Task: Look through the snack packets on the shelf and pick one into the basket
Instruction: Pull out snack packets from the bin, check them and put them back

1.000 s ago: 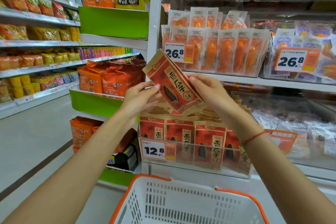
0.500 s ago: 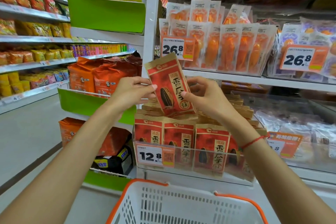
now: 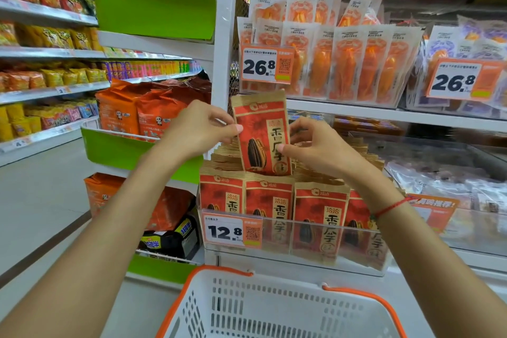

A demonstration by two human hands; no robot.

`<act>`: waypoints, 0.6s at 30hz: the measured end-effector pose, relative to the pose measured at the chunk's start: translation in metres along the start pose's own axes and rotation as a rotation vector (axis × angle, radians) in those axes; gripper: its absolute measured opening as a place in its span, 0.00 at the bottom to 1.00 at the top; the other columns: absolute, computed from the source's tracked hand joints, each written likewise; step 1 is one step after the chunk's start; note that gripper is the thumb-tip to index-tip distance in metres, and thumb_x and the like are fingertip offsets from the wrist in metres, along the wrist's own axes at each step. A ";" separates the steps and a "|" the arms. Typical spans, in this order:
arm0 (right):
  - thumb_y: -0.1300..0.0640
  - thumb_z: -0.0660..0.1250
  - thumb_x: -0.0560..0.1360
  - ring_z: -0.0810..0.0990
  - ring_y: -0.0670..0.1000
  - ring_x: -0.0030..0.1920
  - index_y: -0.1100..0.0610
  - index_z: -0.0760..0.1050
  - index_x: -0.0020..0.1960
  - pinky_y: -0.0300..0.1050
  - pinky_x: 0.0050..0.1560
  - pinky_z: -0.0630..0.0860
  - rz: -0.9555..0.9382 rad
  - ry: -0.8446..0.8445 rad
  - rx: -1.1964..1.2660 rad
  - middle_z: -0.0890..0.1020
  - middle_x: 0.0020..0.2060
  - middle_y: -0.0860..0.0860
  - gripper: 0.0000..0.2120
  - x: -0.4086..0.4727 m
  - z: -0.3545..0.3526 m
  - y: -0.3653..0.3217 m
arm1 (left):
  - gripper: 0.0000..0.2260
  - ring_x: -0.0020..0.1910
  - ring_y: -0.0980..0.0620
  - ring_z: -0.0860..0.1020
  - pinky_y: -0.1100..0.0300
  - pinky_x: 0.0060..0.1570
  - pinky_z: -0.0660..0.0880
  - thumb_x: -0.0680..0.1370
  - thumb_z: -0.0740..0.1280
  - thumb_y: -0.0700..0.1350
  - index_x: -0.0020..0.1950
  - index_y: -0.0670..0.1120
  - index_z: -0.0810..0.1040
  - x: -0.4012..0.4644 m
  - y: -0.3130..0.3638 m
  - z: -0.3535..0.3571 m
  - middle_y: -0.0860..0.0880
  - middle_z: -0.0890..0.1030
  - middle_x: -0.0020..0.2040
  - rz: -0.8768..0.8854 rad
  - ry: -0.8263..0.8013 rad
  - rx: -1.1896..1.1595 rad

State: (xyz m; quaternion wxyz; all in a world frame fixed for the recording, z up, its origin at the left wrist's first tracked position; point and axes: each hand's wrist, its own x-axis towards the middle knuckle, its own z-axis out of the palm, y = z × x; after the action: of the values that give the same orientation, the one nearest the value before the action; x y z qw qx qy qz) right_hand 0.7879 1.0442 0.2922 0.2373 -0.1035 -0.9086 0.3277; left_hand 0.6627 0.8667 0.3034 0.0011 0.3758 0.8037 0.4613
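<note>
Shelf (image 3: pixel 384 115) packed: orange packs above tagged 26.8, red sunflower-seed packets (image 3: pixel 318 217) below behind a clear front tagged 12.8. White basket (image 3: pixel 274 310) with orange handles sits open right underneath. One red seed packet (image 3: pixel 262 134), printed 香瓜子, is upright above the row, pinched at both edges by left hand (image 3: pixel 197 129) and right hand (image 3: pixel 318 145) fingers.

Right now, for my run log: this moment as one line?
left hand: pinches packet | right hand: pinches packet | packet: upright above shelf stock | basket: below
</note>
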 end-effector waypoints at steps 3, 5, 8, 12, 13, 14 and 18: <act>0.52 0.72 0.74 0.82 0.46 0.45 0.53 0.76 0.57 0.39 0.45 0.79 -0.097 0.148 0.029 0.83 0.47 0.49 0.12 -0.003 -0.001 -0.001 | 0.05 0.51 0.51 0.81 0.48 0.58 0.76 0.73 0.73 0.55 0.39 0.57 0.81 -0.001 0.002 0.015 0.55 0.84 0.44 0.046 -0.052 0.200; 0.52 0.72 0.74 0.81 0.48 0.43 0.50 0.78 0.54 0.43 0.45 0.79 -0.168 0.244 0.013 0.83 0.44 0.49 0.09 -0.004 -0.001 0.000 | 0.08 0.52 0.51 0.80 0.48 0.59 0.74 0.73 0.72 0.57 0.35 0.59 0.79 -0.003 0.003 0.024 0.58 0.82 0.43 0.040 -0.062 0.301; 0.53 0.73 0.74 0.81 0.45 0.42 0.50 0.82 0.46 0.50 0.48 0.80 -0.200 0.225 -0.061 0.84 0.40 0.47 0.03 -0.004 0.000 0.004 | 0.09 0.54 0.50 0.79 0.46 0.61 0.73 0.73 0.72 0.57 0.34 0.60 0.78 -0.004 0.001 0.027 0.57 0.83 0.47 0.011 -0.097 0.381; 0.52 0.73 0.73 0.82 0.43 0.41 0.49 0.84 0.44 0.51 0.47 0.81 -0.188 0.168 -0.130 0.85 0.38 0.46 0.02 -0.003 0.008 0.009 | 0.09 0.50 0.55 0.80 0.50 0.56 0.76 0.72 0.72 0.59 0.48 0.60 0.77 -0.002 0.000 0.021 0.61 0.81 0.45 0.064 -0.055 0.322; 0.51 0.73 0.73 0.82 0.43 0.41 0.49 0.84 0.44 0.51 0.47 0.81 -0.181 0.161 -0.140 0.85 0.38 0.46 0.03 -0.003 0.009 0.009 | 0.09 0.49 0.57 0.80 0.50 0.55 0.76 0.73 0.71 0.59 0.50 0.60 0.76 -0.003 -0.001 0.021 0.61 0.80 0.45 0.097 -0.049 0.308; 0.51 0.73 0.73 0.82 0.43 0.41 0.49 0.84 0.44 0.51 0.46 0.81 -0.173 0.154 -0.152 0.85 0.38 0.46 0.03 -0.003 0.011 0.009 | 0.08 0.48 0.58 0.79 0.51 0.55 0.76 0.74 0.71 0.58 0.50 0.61 0.77 -0.003 0.000 0.022 0.61 0.81 0.45 0.130 -0.045 0.311; 0.47 0.73 0.72 0.78 0.43 0.37 0.44 0.83 0.41 0.44 0.39 0.75 -0.119 0.115 -0.273 0.84 0.36 0.45 0.03 -0.003 0.009 0.004 | 0.03 0.46 0.58 0.79 0.56 0.49 0.74 0.75 0.70 0.56 0.42 0.61 0.79 -0.004 -0.002 0.027 0.61 0.80 0.41 0.163 -0.016 0.393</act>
State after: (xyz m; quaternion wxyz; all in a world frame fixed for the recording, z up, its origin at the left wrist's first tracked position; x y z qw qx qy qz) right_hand 0.7865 1.0413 0.2827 0.2917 -0.0992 -0.9342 0.1799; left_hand 0.6741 0.8837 0.2847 -0.1032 0.4360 0.8451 0.2915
